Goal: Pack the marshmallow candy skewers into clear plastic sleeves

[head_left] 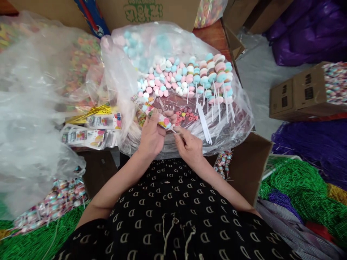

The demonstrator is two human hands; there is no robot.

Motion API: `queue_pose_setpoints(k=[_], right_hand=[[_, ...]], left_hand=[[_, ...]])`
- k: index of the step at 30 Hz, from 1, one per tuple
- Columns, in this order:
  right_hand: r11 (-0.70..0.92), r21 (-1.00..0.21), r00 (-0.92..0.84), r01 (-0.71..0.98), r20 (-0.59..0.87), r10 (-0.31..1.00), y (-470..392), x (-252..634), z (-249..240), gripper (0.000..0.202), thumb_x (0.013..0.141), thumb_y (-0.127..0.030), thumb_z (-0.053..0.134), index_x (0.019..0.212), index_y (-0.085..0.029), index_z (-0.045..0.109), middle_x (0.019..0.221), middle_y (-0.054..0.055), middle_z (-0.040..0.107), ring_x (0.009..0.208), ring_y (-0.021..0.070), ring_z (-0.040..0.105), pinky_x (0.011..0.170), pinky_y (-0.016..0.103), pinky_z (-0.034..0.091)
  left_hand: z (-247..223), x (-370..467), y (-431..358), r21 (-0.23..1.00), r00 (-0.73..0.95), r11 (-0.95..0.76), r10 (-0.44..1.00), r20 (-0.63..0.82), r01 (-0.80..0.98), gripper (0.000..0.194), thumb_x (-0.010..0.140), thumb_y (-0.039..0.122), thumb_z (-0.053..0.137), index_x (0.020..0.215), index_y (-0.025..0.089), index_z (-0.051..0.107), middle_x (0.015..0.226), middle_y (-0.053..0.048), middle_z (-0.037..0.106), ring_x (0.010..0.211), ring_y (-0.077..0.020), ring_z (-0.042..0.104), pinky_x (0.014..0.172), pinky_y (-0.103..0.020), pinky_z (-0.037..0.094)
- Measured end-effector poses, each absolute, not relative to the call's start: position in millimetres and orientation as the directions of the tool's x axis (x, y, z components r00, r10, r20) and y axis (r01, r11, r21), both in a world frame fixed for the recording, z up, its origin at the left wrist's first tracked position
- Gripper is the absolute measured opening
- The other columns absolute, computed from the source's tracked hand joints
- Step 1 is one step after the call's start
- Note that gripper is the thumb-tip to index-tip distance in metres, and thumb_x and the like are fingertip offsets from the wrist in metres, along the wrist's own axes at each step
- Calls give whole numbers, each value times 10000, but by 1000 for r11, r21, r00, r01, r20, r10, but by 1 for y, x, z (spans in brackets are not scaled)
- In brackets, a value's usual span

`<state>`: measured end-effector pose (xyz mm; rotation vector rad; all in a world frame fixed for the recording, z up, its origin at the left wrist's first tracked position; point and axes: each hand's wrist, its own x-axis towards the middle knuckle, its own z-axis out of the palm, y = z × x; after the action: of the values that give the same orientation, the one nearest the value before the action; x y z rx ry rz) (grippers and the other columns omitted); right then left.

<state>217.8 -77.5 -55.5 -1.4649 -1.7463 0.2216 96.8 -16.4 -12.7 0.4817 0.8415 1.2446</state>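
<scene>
Between my two hands is a small printed candy packet (162, 120), tilted, with a short white stick at its lower right end. My left hand (153, 133) is closed on the packet. The fingers of my right hand (188, 144) pinch the white stick. Just beyond lie loose pink, white and blue candies (165, 74) on a clear plastic sheet. Several stacked candy skewers (214, 77) rest at the right of the pile, sticks toward me. A few bare white sticks (204, 124) and red ring candies (185, 115) are close to my right hand.
Printed wrappers (84, 136) and gold ties (90, 113) lie at the left, by a large bag of ring candies (81, 68). An open carton (244, 169) stands at the lower right. Finished packets (54, 204) sit lower left. Green strings (300, 187) are at the right.
</scene>
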Motion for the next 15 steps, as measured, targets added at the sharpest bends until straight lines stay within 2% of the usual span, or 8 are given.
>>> queue_pose_setpoints(k=[3,8,11,15], right_hand=[[269,-628,36,731,429,903,-75,220,-55,282,1065,-337,506,1118,-225,760,977,61,842,790,181,787,728,280,607],[233,-730,88,642,373,924,-71,215,-52,257,1062,-345,499,1010,-223,719,852,30,797,677,151,725,649,259,554],[243,-814,112,528,350,930,-70,216,-49,201,1047,-310,525,1004,-214,697,859,22,785,668,138,710,658,256,561],[212,-859,79,465,279,957,-70,221,-48,215,1037,-334,538,1018,-212,715,785,1,750,639,136,682,662,263,563]], left_hand=[[-15,97,-20,751,123,302,950,-286,-587,130,952,383,714,997,264,688,888,-3,780,1076,-220,755,1011,-419,587],[-22,98,-29,726,250,387,922,-296,-568,284,875,378,799,1108,252,700,904,-18,780,1134,-232,740,1031,-408,568],[-21,94,-24,728,253,382,924,-286,-570,278,891,460,776,1055,249,699,975,-40,786,1197,-255,716,1030,-421,565],[-17,88,-12,736,188,308,951,-244,-603,243,897,459,773,923,234,684,891,-24,762,1136,-238,732,1028,-407,566]])
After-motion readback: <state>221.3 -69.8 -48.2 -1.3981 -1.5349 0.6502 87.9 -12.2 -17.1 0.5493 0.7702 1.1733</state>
